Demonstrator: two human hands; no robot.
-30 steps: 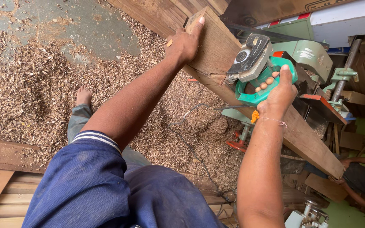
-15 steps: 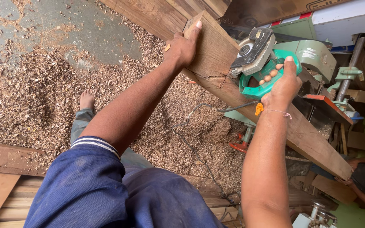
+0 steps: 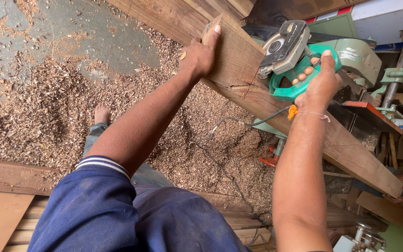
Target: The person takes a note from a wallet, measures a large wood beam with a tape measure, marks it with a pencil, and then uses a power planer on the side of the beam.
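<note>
Wood shavings (image 3: 38, 116) are spread thickly over the grey concrete floor (image 3: 94, 42), on which one bare foot (image 3: 101, 113) is planted. One long wooden plank (image 3: 350, 154) is seen running from 12 o'clock down to 4 o'clock. Its upper end is clasped by the left hand (image 3: 199, 58), fingers wrapped over the edge. One green electric planer (image 3: 295, 60) is pressed onto the plank, its handle gripped closed by the right hand (image 3: 322, 81). One green workshop machine (image 3: 360, 56) is set behind at 2 o'clock.
</note>
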